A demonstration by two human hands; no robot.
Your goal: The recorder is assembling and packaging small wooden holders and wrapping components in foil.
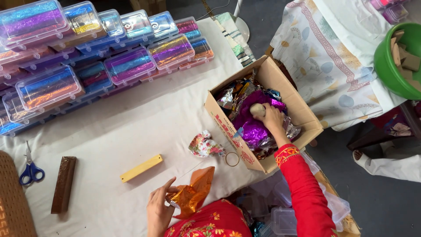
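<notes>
Head view, right hand: the right hand (272,119) is reaching into the cardboard box (302,115), its fingers clenching around a small pale ball (257,109).
Head view, ball: it is sitting just above the purple foil (253,129) heaped inside the box, among other crumpled foil scraps.
Head view, left hand: the left hand (158,210) is pinching a sheet of orange foil (194,192) between thumb and fingers, near the table's front edge.
Head view, table: a white cloth (123,114) is covering it; a yellow block (141,167) is lying just above the left hand, and a brown bar (64,184) and blue scissors (30,169) are lying further left.
Head view, beside the box: a floral wad (203,145) and a thin ring (232,159) are resting just next to its near wall.
Head view, far side: clear plastic cases (87,48) holding coloured foil are standing in stacked rows.
Head view, right edge: a green tub (388,66) is holding cardboard pieces.
</notes>
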